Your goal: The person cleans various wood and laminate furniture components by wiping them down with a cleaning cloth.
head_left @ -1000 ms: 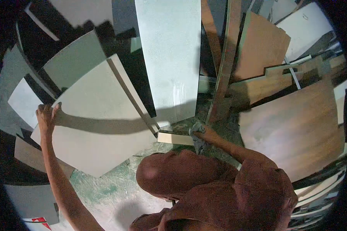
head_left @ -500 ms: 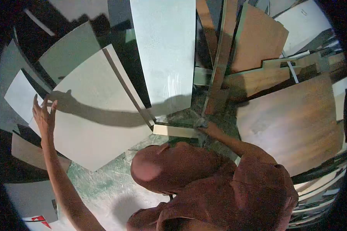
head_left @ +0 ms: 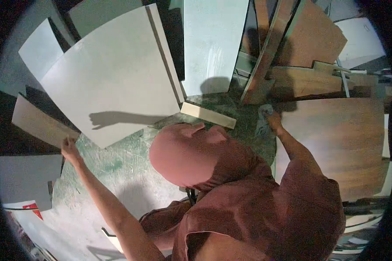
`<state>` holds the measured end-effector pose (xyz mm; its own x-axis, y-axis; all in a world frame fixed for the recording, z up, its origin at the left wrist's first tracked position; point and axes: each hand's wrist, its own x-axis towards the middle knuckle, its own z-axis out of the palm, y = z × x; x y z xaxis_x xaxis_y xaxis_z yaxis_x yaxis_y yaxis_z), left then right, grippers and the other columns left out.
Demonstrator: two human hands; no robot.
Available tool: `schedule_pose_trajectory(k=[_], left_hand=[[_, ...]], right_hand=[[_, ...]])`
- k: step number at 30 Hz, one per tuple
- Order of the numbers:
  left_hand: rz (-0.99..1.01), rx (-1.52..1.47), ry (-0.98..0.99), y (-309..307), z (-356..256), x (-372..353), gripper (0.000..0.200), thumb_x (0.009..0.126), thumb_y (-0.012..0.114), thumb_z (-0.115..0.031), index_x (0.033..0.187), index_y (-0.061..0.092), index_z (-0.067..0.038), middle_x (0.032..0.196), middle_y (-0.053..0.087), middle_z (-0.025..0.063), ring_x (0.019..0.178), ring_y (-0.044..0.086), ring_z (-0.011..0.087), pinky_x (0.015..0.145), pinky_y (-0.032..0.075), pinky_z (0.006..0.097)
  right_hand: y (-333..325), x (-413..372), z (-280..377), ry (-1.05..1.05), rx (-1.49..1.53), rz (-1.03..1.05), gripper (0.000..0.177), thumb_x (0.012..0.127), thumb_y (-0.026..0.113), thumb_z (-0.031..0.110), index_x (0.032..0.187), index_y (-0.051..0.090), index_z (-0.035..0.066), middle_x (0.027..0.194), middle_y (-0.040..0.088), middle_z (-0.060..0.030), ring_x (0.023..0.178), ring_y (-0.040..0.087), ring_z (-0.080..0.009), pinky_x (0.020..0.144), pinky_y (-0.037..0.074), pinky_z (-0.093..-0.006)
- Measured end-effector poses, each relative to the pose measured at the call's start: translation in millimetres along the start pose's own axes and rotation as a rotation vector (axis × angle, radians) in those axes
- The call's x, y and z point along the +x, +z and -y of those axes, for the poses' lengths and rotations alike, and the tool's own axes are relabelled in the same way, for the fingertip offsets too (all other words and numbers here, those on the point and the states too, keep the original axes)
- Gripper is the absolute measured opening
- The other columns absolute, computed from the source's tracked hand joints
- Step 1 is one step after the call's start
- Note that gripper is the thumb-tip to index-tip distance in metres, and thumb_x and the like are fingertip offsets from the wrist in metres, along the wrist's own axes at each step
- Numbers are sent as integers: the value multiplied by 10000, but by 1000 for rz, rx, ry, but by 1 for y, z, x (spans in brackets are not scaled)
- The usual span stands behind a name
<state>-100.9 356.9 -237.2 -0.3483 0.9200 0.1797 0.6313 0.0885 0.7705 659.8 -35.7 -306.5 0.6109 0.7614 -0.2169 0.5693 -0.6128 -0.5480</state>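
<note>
My left hand [head_left: 69,148] is at the lower right corner of a small brown board [head_left: 43,124], its fingers bunched together on the edge. The fingertips are small and dim in the picture. Over on the right, my right hand [head_left: 273,122] grips a crumpled grey rag [head_left: 264,114] beside a large wood-grain panel [head_left: 331,139]. A large white panel [head_left: 113,74] leans between my arms and carries the shadow of an arm and hand. At its foot, a short pale wood strip [head_left: 208,115] lies on the floor.
A tall pale panel [head_left: 211,48] stands ahead. Brown boards [head_left: 309,37] lean at the back right. Several stacked sheets [head_left: 361,226] lie low on the right. A grey panel [head_left: 26,176] is at left. My maroon-clothed knee [head_left: 183,152] rises over the scuffed floor [head_left: 100,178].
My left hand has left the white panel's left edge and come down to the brown board's corner. My right hand has moved right with the rag, away from the wood strip. The view has shifted.
</note>
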Motion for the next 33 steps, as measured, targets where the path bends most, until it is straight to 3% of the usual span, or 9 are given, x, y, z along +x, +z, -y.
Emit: schedule_pose_trajectory(k=[3,6,10,12,22,24,27,29,33], left_hand=[[-31,25,148,6,65,-27,457,855,422,-398,759,622,1,707,619,98,627,555,220,600,425,363],[-5,287,-67,16,-27,-67,576,852,345,-490,751,648,-11,706,632,86,652,578,233,605,434,375],[-250,352,460,65,60,-39,546,856,367,-458,767,630,11,696,616,134,603,562,272,574,432,391],[59,369,34,41,-24,-62,527,849,386,-454,776,609,18,700,582,192,643,551,321,595,423,394],[42,135,-65,18,12,-40,647,773,386,-601,915,600,-7,862,592,185,822,545,331,738,401,399],[41,204,-49,14,36,-33,636,781,391,-586,944,596,-7,902,592,182,844,547,319,755,402,389],[-98,9,162,11,59,-26,596,810,399,-535,982,588,4,953,586,178,888,545,300,775,405,381],[-55,-42,-69,-6,63,-26,569,831,397,-500,1011,581,7,991,580,176,938,537,293,811,395,375],[-152,-48,-253,-46,39,-43,574,832,392,-498,1056,552,6,994,579,178,950,533,293,833,384,356]], right_hand=[[-24,-9,83,157,-101,-32,470,767,508,433,1028,544,44,1031,545,-180,935,509,-364,814,399,-409],[-38,-4,93,155,-206,-126,532,765,508,462,1099,502,47,1083,521,-187,996,492,-343,847,386,-389],[-77,-27,153,217,141,35,693,767,476,534,1234,365,34,1155,479,-188,1091,442,-289,903,346,-359],[-93,-38,181,279,184,-63,734,761,457,571,1231,361,16,1152,481,-176,1095,431,-261,914,330,-352],[-169,13,177,141,265,-204,797,760,444,588,1268,303,-10,1284,349,-151,1182,327,-269,947,277,-337],[-196,66,167,361,455,-233,810,759,430,604,1268,303,-13,1282,352,-155,1179,331,-268,947,277,-354],[-227,158,161,85,255,-566,845,748,405,639,1270,297,-16,1287,342,-164,1186,316,-272,950,265,-390],[-235,181,192,131,695,-294,858,747,394,650,1268,293,-24,1294,330,-167,1189,311,-275,951,259,-400],[-217,261,198,-30,421,-440,732,802,340,598,1144,458,-39,1155,479,-157,1064,444,-231,904,321,-325]])
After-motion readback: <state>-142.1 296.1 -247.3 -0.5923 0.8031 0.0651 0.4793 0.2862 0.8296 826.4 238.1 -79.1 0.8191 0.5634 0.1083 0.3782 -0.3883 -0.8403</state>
